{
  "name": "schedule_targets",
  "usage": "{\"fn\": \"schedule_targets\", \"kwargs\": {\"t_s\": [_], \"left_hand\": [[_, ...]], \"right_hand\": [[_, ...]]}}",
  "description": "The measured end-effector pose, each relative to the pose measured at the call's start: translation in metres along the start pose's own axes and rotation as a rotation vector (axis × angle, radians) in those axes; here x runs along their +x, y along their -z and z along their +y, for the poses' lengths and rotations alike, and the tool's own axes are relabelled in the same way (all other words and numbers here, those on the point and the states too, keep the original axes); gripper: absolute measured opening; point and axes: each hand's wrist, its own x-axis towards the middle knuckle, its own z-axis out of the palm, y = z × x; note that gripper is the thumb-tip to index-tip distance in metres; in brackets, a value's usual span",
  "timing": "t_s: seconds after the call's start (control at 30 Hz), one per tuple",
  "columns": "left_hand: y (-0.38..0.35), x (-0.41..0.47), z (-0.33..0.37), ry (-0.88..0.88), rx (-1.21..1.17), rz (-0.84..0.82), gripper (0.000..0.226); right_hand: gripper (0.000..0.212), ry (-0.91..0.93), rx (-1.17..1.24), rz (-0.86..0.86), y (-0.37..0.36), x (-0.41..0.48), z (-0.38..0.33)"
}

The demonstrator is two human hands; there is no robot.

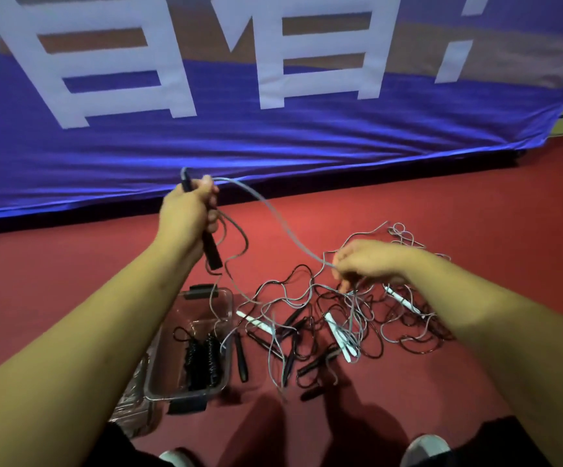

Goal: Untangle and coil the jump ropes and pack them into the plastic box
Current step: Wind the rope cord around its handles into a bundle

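Red floor [475, 197] fills most of my view, and a blue banner [273, 139] with big white lettering hangs along its far edge. My landmark is the clear plastic box [179, 396], which sits on the floor with its lid off. Inside it lie two coiled black ropes [202, 358], side by side.

Above the box and farther from me, my left hand [185, 210] is raised. Its fingers are curled tightly round a black handle [212, 251], which points down toward the box. A grey rope [273, 210] leaves the top of that handle. It arcs down to the right of the box and into my right hand [371, 261], which pinches it between the fingertips, the other fingers loosely bent. Another stretch of the grey rope hangs from my left hand and trails down over the box's far rim.

To the right of the box, a tangle [388, 335] of grey and black ropes is spread on the floor beneath my right hand. White handles [339, 335] lie mixed in it. A loose black handle [241, 358] lies just beside the box's right wall.
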Motion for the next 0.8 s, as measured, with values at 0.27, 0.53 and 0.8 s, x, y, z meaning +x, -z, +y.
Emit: {"fn": "schedule_targets", "kwargs": {"t_s": [0.27, 0.53, 0.8], "left_hand": [[0.007, -0.008, 0.000, -0.153, 0.544, -0.215, 0.020], [-0.026, -0.035, 0.000, 0.026, 0.334, -0.522, 0.018], [0.006, -0.005, 0.009, 0.025, 0.171, -0.163, 0.022]], "right_hand": [[0.019, 0.382, 0.017, 0.076, -0.010, -0.011, -0.044], [0.017, 0.455, 0.190, 0.122, -0.004, -0.015, -0.060], [0.022, 0.095, 0.309, 0.040, -0.005, 0.000, -0.004]]}}
